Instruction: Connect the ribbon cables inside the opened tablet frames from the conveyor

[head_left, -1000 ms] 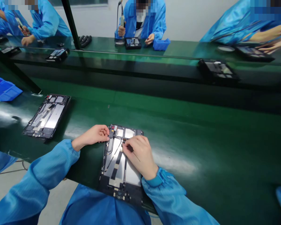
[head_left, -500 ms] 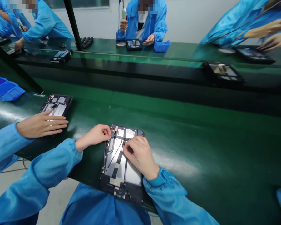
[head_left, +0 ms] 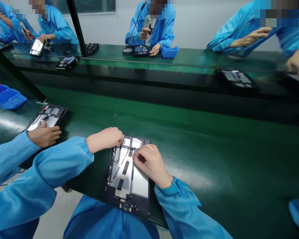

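Note:
An opened tablet (head_left: 128,179) with bare silver plates and black ribbon cables lies on the green belt right in front of me. My left hand (head_left: 107,138) is curled over its top left corner, fingers closed and pressing on the frame. My right hand (head_left: 151,164) rests on the upper middle of the tablet and pinches a thin black pointed tool (head_left: 145,164) whose tip meets a cable near the top.
To my left, a co-worker's hand (head_left: 43,134) lies on a second opened tablet (head_left: 47,117). Blue and red bins (head_left: 7,98) stand at the far left. Beyond the belt, more tablets (head_left: 235,78) lie on a raised green shelf where several people in blue coats work.
My left hand has slid further onto the tablet's top corner. The co-worker's hand has drawn the second tablet leftward and toward them. My right hand has barely shifted.

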`<control>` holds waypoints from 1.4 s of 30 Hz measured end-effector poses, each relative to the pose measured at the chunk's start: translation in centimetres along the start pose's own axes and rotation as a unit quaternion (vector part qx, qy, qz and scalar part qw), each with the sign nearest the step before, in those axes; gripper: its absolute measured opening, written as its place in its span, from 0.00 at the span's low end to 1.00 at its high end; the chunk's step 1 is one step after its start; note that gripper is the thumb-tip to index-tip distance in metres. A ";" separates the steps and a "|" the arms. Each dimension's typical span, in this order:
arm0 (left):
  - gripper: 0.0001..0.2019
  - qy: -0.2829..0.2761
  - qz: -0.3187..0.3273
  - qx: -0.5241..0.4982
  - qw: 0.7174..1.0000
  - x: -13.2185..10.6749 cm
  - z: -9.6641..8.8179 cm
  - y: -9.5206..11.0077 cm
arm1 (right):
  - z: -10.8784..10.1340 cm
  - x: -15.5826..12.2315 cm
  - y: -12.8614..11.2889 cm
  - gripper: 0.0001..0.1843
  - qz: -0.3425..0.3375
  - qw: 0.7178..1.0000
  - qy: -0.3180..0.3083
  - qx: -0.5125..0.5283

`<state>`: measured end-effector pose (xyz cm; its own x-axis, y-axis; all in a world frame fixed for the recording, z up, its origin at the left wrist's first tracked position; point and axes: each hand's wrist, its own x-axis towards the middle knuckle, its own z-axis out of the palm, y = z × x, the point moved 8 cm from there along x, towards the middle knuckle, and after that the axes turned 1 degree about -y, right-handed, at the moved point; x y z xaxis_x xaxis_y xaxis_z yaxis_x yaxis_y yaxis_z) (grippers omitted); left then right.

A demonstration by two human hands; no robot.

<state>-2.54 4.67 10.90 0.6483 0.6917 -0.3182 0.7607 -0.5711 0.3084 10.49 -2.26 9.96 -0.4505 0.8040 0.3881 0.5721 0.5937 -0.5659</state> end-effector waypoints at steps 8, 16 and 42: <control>0.07 -0.039 0.005 -0.024 0.999 0.8 0.7 -0.7 | -1.2 0.1 1.2 0.03 0.058 0.997 0.035 0.030; 0.10 -0.003 -0.011 0.052 0.999 0.4 0.2 0.0 | -2.3 -0.1 3.4 0.06 0.178 0.977 0.116 -0.008; 0.09 0.091 -0.187 0.050 0.977 -3.4 4.4 5.5 | -2.1 -3.7 6.1 0.04 0.223 0.962 0.061 0.142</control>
<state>-0.48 -2.77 9.71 0.3151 0.9220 -0.2250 0.9484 -0.2974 0.1097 17.09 -1.53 6.61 -0.1095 0.9851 0.1327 0.4725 0.1691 -0.8650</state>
